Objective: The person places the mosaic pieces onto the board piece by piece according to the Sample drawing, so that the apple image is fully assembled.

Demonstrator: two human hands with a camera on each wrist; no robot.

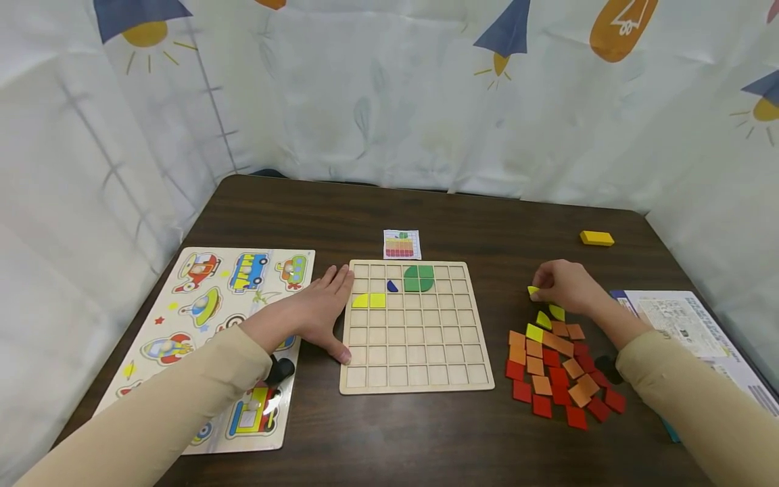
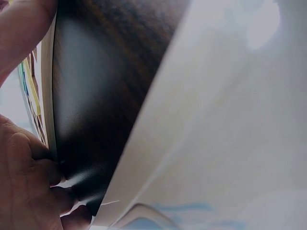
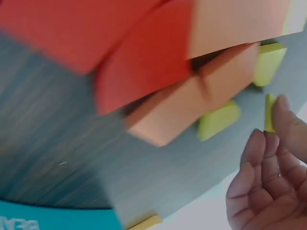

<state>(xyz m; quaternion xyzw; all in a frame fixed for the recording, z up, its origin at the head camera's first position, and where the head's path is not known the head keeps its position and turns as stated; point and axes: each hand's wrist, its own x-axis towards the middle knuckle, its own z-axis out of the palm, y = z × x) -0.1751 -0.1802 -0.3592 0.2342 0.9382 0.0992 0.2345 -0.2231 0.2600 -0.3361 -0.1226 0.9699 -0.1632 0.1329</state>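
Observation:
A square wooden grid board lies in the middle of the table. My left hand rests at its left edge, fingers straight and thumb spread. Set in the board's upper rows are green pieces forming a rounded shape, a small dark blue piece, and yellow pieces, one rounded and one square. To the right, my right hand pinches a small yellow piece between thumb and fingers. Just below it lie other yellow pieces and a pile of orange and red tiles.
A small picture card with a coloured grid pattern lies behind the board. On the left is a picture puzzle board with vehicles. A yellow block sits at the back right, and a printed booklet lies beneath the right forearm.

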